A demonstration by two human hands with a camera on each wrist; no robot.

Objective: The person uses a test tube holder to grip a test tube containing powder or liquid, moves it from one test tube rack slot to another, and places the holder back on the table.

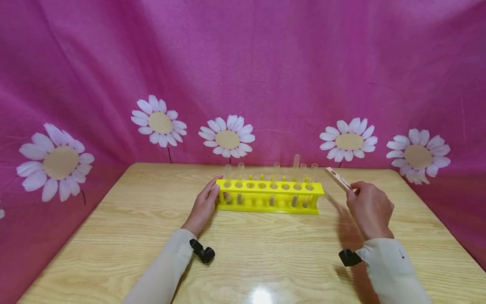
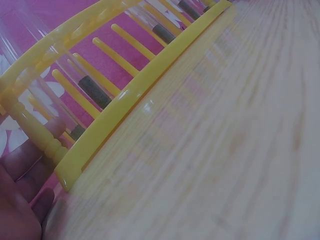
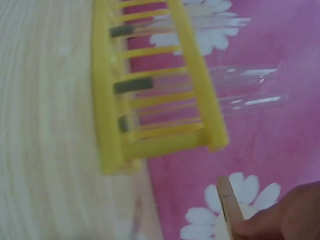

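Observation:
A yellow test tube rack (image 1: 270, 209) stands upright on the table, holding several clear test tubes (image 1: 276, 169) with dark grey contents at the bottom. One tube toward the right (image 1: 296, 161) reaches higher than the others. At the rack's left end, my left hand (image 1: 203, 204) grips the end post (image 2: 37, 127), its fingers partly hidden behind it. My right hand (image 1: 370, 207) is raised to the right of the rack and pinches a wooden test tube holder (image 1: 338, 178). The holder's tip points up and left, apart from the rack and tubes.
The wooden table (image 1: 243, 249) spreads around the rack, with a bright glare spot near its front edge. Behind and beside it hangs a magenta cloth (image 1: 265, 84) printed with white flowers. Black wrist camera mounts sit on the left (image 1: 202, 252) and right (image 1: 349, 257) sleeves.

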